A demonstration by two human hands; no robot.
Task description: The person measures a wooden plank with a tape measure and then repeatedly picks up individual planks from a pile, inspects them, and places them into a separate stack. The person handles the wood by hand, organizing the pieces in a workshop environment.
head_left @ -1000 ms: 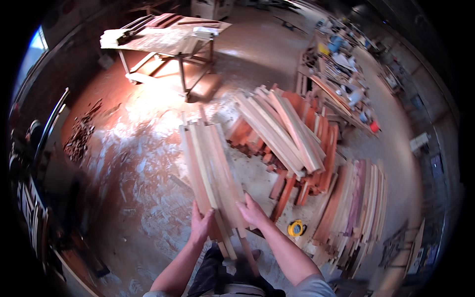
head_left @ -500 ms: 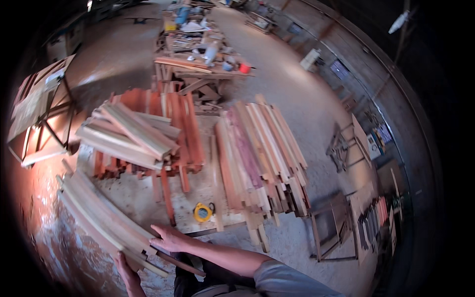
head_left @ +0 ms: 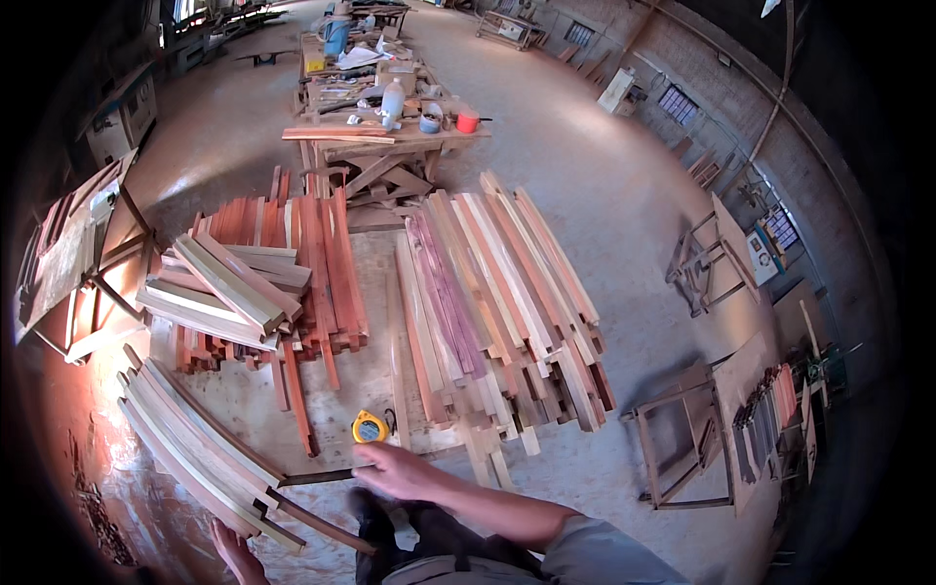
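At the lower left lies a stack of long wooden strips (head_left: 190, 444), side by side, their near ends uneven. My left hand (head_left: 236, 554) is beside the stack's near outer edge, fingers stretched out and gripping nothing; whether they touch the wood I cannot tell. My right hand (head_left: 398, 474) hovers just past the stack's inner side, over the worktable's front edge, its fingers extended loosely and empty. Right beyond it a yellow tape measure (head_left: 370, 427) lies on the worktable (head_left: 336, 405). One darker strip (head_left: 322, 522) sticks out from the stack toward my legs.
Reddish boards (head_left: 331, 263) are piled on the table with pale planks (head_left: 229, 283) crossed on top. To the right lies a broad row of mixed strips (head_left: 497, 312). Farther back stands a cluttered bench (head_left: 429, 141). A wooden frame (head_left: 682, 453) stands on the right.
My right hand has left the strips and moved right, toward the tape measure. My left hand has let go and drawn slightly down and left. The view has shifted.
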